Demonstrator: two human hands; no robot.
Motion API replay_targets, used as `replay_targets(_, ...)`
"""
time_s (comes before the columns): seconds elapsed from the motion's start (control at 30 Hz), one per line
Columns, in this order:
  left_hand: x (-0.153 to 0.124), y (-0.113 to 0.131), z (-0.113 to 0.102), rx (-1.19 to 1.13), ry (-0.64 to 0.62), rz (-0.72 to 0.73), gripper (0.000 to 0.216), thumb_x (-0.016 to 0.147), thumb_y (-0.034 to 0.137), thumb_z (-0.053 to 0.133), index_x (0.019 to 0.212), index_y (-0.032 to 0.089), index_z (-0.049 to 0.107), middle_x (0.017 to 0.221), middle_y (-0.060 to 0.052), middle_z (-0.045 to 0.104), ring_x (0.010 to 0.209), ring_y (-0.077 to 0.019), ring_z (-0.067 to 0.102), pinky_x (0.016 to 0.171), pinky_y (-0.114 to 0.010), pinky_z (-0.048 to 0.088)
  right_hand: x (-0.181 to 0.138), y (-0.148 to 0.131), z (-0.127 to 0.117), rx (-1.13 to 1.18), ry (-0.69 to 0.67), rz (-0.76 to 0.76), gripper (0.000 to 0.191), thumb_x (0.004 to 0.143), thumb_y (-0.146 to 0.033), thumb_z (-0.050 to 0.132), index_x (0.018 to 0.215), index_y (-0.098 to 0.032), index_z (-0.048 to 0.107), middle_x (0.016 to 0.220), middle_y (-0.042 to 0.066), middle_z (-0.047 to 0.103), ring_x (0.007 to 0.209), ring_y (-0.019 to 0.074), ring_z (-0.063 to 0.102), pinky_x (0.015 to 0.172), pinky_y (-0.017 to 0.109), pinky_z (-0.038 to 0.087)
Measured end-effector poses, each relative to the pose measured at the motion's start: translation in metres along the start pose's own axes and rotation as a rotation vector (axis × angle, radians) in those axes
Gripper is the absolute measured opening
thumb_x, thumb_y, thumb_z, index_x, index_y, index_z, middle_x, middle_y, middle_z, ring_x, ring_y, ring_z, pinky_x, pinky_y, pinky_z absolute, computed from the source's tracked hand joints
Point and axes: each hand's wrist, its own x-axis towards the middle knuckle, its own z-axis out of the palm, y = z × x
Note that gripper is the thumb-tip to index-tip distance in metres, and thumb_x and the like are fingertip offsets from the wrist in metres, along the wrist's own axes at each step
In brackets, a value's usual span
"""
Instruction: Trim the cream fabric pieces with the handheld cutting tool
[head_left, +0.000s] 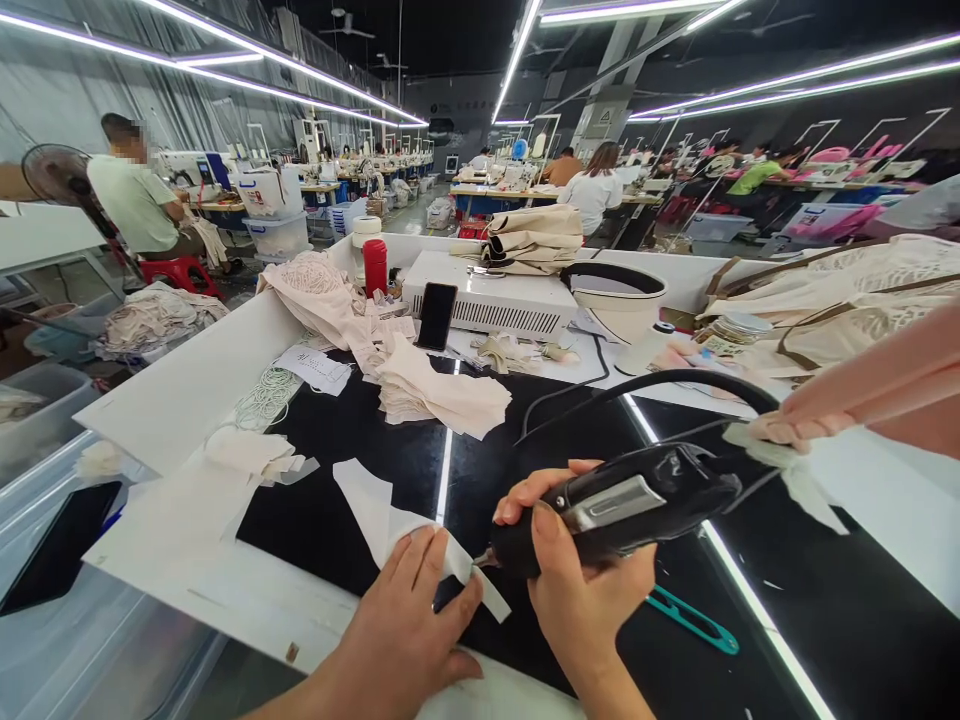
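Observation:
My left hand [409, 625] lies flat with fingers spread on a pale cut fabric piece [379, 525], pinning it to the black glossy table [525, 480]. My right hand [577, 590] is wrapped round a black corded hand tool [637, 500], whose tip touches the fabric's edge beside my left fingers. The tool's black cable [660, 385] arcs up and to the right.
A teal thread snip [694, 620] lies right of my right hand. A stack of cut fabric pieces [435, 395], a phone [436, 316], a white box [495, 295], a red cup [375, 265] and a bowl [619, 295] sit further back. Seated workers fill the background.

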Motion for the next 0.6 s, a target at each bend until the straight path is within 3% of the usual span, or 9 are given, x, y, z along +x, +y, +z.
replay_targets(0.6, -0.003, -0.007, -0.003, -0.026, -0.021, 0.036, 0.089, 0.061, 0.069, 0.09, 0.131, 0.021, 0.062, 0.134, -0.028, 0.064, 0.12, -0.0438, 0.068, 0.09, -0.056, 0.064, 0.006, 0.014, 0.016, 0.036, 0.007, -0.025, 0.034, 0.087, -0.016, 0.074, 0.115, -0.028, 0.058, 0.079, -0.006, 0.068, 0.056, 0.0121, 0.064, 0.057, 0.029, 0.059)
